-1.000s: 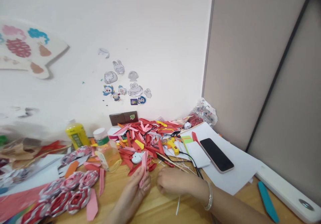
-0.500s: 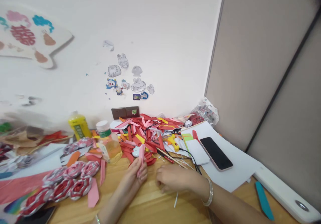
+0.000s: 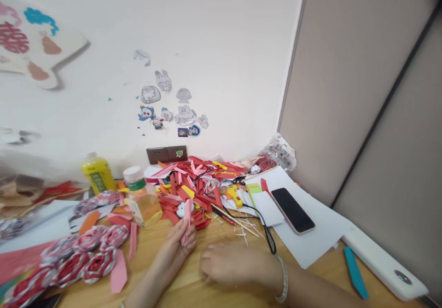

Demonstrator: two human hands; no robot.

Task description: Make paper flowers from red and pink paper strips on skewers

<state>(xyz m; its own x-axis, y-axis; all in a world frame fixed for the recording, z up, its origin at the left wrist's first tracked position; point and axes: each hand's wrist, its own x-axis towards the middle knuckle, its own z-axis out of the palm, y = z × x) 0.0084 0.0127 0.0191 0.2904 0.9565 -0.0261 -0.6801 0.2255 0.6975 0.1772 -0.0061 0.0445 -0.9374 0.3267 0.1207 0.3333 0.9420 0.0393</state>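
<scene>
A folded pink paper strip [image 3: 187, 216] stands upright in my left hand [image 3: 178, 243], pinched between thumb and fingers. To the right of it, my right hand [image 3: 223, 263] is low over the wooden table with its fingers curled under; whether it holds anything is hidden. Behind both hands lies a heap of folded red, pink and yellow paper strips [image 3: 198, 183]. A yellow glue gun [image 3: 235, 195] rests at the heap's right edge, with thin sticks [image 3: 238, 220] and white scraps in front of it.
A black phone [image 3: 293, 210] lies on white paper [image 3: 311, 248] at the right, near a teal object [image 3: 355, 272] and a long white device [image 3: 383, 266]. At the left are a yellow bottle [image 3: 99, 174], a jar [image 3: 145, 200] and red-and-white twisted rosettes [image 3: 74, 267].
The view has shifted slightly right. My right hand has moved a little left and nearer the front, away from the sticks. My left hand still holds the pink strip.
</scene>
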